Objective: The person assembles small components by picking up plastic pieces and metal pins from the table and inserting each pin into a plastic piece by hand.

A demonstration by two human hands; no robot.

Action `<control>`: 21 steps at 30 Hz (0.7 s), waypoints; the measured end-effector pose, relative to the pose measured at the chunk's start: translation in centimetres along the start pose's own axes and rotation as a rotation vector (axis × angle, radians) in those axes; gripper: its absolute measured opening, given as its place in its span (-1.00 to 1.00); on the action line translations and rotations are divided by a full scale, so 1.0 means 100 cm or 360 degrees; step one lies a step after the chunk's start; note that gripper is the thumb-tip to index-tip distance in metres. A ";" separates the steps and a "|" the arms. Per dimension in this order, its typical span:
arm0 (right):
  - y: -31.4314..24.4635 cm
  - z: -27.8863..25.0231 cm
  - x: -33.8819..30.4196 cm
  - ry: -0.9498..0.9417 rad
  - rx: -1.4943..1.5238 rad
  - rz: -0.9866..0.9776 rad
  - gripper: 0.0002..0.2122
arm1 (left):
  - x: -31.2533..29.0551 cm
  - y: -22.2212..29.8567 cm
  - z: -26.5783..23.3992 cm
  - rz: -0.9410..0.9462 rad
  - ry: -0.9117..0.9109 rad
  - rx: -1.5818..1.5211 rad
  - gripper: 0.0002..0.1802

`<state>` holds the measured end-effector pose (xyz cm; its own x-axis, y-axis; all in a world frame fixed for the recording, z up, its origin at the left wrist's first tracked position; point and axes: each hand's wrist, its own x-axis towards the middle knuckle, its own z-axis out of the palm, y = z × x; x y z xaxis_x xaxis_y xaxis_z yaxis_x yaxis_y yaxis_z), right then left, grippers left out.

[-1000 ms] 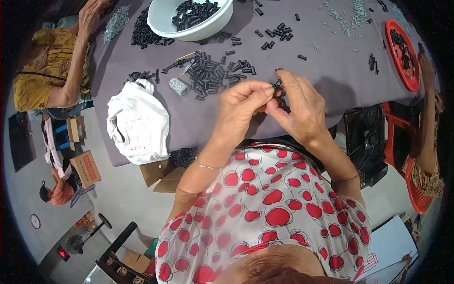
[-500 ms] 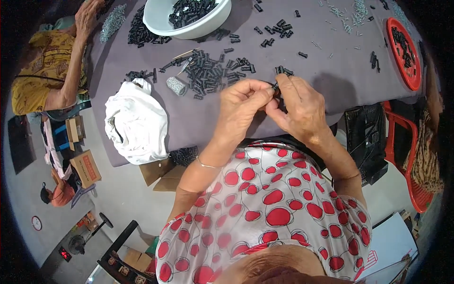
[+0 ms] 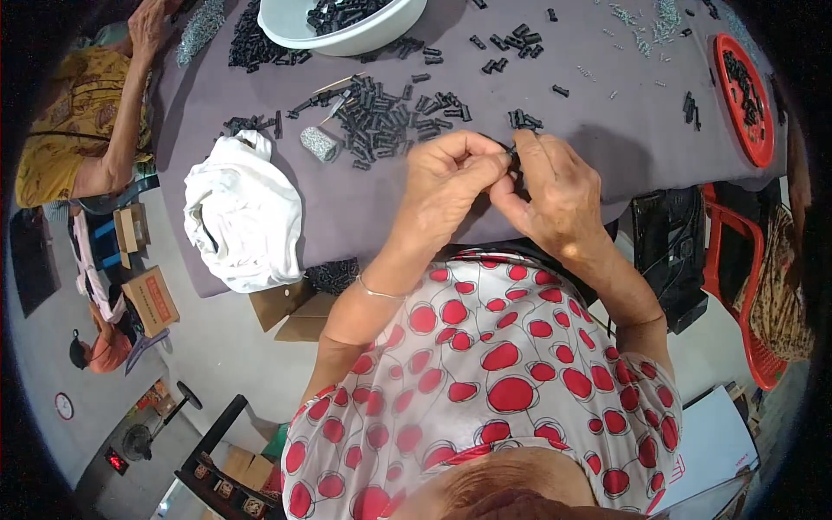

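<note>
My left hand (image 3: 453, 178) and my right hand (image 3: 552, 186) meet above the near side of the table, fingertips pinched together. Between them is a small black plastic part (image 3: 512, 156), mostly hidden by the fingers. Just beyond my right fingers lie a few more black parts (image 3: 525, 120). To the left of my hands spreads a loose pile of short black plastic pieces (image 3: 381, 126). Beside that pile rests a grey speckled cylinder (image 3: 320, 145) with a thin stick near it.
A bundled white cloth (image 3: 243, 217) lies at the table's left edge. Farther off stands a white basin (image 3: 342, 39) of black parts. On the right is a red tray (image 3: 735, 139) holding black pieces. Small metal pieces (image 3: 666, 22) lie far right. Another person's arm (image 3: 130, 113) is at left.
The whole view has shifted slightly, with the table things a little higher in the picture. My hands stay pinched together at the small black part.
</note>
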<state>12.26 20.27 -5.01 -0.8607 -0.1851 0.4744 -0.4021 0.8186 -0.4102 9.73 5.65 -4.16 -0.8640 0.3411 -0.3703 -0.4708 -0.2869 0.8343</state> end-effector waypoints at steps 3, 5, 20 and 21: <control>0.002 0.001 0.002 0.0022 0.0076 -0.0024 -0.62 | -0.001 0.002 -0.002 -0.0021 -0.0015 0.0001 -0.91; 0.006 0.002 0.003 0.0052 0.0110 -0.0046 -0.63 | -0.002 0.002 -0.002 -0.0049 -0.0026 -0.0029 -0.90; 0.006 0.000 0.003 0.0060 0.0041 -0.0150 -0.68 | -0.001 0.001 0.002 -0.0054 0.0027 0.0171 -0.85; 0.006 0.001 0.003 0.0072 0.0050 -0.0158 -0.68 | -0.002 0.001 0.001 -0.0052 0.0012 0.0165 -0.82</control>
<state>11.77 20.72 -5.19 -0.8014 -0.2391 0.5483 -0.4948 0.7800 -0.3831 9.84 5.66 -3.96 -0.8500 0.3418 -0.4010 -0.4782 -0.1811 0.8594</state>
